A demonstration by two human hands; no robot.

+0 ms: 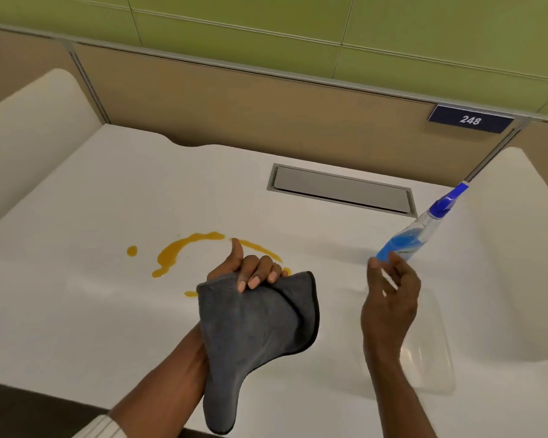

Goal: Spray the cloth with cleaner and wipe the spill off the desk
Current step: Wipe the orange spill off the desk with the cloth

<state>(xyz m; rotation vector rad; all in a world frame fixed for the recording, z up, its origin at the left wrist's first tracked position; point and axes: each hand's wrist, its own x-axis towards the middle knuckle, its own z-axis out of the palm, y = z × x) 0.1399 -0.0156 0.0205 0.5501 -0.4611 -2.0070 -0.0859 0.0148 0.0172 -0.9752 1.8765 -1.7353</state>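
An orange-yellow spill (178, 251) curves across the middle of the white desk (76, 295). My left hand (250, 270) is raised just in front of the spill, fingers closed on a grey cloth (250, 336) that hangs down over my wrist and hides part of the spill. A clear spray bottle (415, 232) of blue cleaner with a blue trigger head stands to the right. My right hand (389, 298) is directly in front of the bottle's base, fingers spread. The fingertips overlap the base; I cannot tell whether they touch it.
A clear plastic container (431, 349) lies on the desk under my right hand. A grey cable flap (339, 188) is set into the desk at the back. Tan partition panels (266, 105) enclose the back, and white side dividers (29, 128) stand left and right.
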